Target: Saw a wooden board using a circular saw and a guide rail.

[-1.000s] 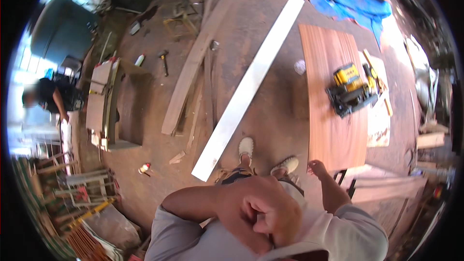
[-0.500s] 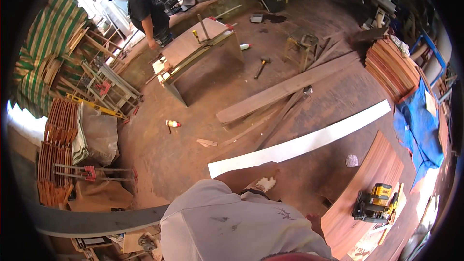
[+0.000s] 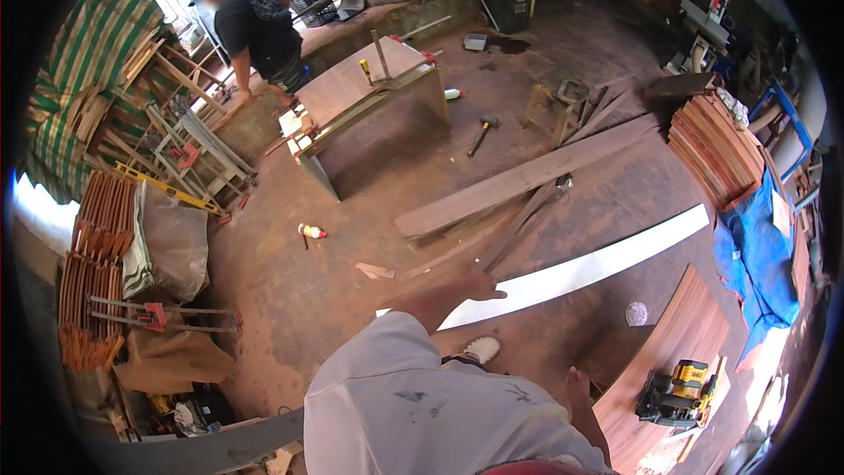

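My left hand (image 3: 476, 288) is held out over the long white board (image 3: 607, 251), its near fingers stretched out with nothing visible in them. Whether it touches the board, I cannot tell. Low at my right side is my right hand (image 3: 578, 385), beside the wood-grain panel (image 3: 673, 334); its fingers are mostly hidden. On that panel rests a yellow and black power saw (image 3: 681, 391). My shoe (image 3: 482, 349) shows below the white board.
Long brown planks (image 3: 527, 180) lie beyond the white board. A hammer (image 3: 482, 136), a glue bottle (image 3: 312, 230) and a small stool (image 3: 558, 110) are on the floor. Another person (image 3: 255, 31) bends beside a wooden workpiece (image 3: 360, 92). Stacked slats (image 3: 712, 145) stand at right.
My left hand has come forward and up, over the white board. My right hand shows more beside the panel. The other person has bent lower toward the left.
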`<state>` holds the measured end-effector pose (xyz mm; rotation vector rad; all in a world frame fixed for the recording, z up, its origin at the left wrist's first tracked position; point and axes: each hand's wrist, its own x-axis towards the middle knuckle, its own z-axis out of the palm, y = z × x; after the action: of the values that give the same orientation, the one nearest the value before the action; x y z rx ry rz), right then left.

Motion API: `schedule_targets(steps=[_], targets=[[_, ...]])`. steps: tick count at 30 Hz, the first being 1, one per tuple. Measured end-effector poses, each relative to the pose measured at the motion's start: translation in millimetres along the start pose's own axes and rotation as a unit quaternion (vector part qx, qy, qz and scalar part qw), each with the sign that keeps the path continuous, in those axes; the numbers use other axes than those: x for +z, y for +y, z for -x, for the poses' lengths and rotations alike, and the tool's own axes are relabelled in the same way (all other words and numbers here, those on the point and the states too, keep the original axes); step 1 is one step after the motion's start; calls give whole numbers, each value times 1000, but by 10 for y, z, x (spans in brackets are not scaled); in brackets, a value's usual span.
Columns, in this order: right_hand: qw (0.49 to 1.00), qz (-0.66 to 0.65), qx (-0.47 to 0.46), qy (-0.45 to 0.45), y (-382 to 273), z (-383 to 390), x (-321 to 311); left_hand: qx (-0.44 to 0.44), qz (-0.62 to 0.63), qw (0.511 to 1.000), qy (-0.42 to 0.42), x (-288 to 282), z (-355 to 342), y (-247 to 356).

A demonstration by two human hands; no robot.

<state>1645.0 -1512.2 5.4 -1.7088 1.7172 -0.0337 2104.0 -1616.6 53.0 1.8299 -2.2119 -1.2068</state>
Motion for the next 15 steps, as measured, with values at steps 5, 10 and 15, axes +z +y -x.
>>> schedule_targets(steps=[5,10,15], targets=[[973,-147,174,-41,-205,62,-109,175,-211,943,-190,-20,-197,-110],[967,-170,178,-62,-119,211,-137,246,-174,937,-175,412,-380,-92],[979,-45,186,-77,157,336,30,121,161,959,-201,904,-254,68]])
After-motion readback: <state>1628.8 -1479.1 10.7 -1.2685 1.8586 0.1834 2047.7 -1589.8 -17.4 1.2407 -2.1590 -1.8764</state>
